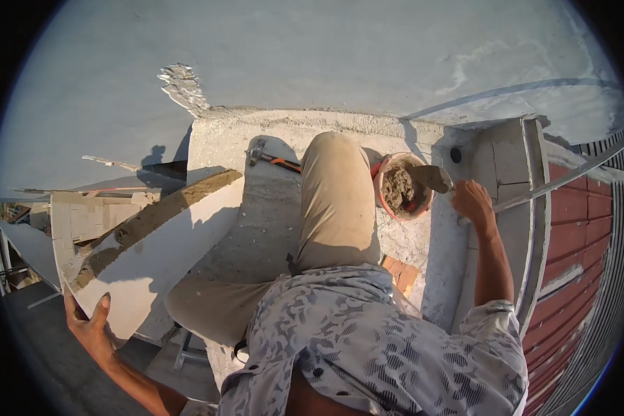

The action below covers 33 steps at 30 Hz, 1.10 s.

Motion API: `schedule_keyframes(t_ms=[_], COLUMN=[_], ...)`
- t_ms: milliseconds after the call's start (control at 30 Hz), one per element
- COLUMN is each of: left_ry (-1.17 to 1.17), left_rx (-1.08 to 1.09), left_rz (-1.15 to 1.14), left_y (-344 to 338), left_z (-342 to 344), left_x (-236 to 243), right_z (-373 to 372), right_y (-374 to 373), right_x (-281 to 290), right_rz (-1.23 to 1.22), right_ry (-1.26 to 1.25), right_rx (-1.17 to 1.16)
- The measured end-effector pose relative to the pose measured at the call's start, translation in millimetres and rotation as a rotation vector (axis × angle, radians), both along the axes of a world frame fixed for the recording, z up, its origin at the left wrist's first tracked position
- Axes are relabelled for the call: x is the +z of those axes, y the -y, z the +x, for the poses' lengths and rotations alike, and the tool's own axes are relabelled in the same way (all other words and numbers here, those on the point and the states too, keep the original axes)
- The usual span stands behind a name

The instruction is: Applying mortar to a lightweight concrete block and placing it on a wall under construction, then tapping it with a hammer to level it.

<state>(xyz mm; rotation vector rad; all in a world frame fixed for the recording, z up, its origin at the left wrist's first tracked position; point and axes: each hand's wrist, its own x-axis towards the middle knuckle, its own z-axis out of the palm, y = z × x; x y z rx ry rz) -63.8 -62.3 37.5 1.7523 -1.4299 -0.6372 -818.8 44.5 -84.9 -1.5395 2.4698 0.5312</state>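
Observation:
On the left, a long pale block (159, 249) slants across the view, with brown mortar (139, 222) spread along its top strip. My left hand (90, 319) grips its near lower end, fingers wrapped round the edge. My right hand (473, 203) is closed on the handle of a trowel (430, 177), whose mortar-smeared blade is at the rim of a pink bucket (386, 211) holding wet grey mortar (399, 191). A hammer (277, 160) with an orange and black handle lies on the concrete behind my bent leg (333, 194), left of the bucket.
A grey rendered wall (312, 62) runs along the far side. At right are a concrete ledge (503, 159), a slanting metal bar (568, 180) and red panels (575, 263). A wooden piece (399, 274) lies by my hip. Stacked boards (107, 215) and a drop to grey floor lie at left.

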Motion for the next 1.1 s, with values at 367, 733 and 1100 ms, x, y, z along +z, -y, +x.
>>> schedule_keyframes(t_ms=[367,733,1100], left_ry=[-0.013,0.015,-0.139], left_rx=[-0.062,-0.031,0.002], left_rz=[0.024,0.006,-0.033], left_y=[4,17,21], left_z=[4,2,-32], left_x=[-8,-5,-3], right_z=[22,10,159], right_y=[-9,-73,49], right_x=[-111,-78,14], right_rz=[0.186,-0.029,-0.469], right_ry=[0.124,0.843,1.49], right_rx=[0.216,-0.623,-0.122])
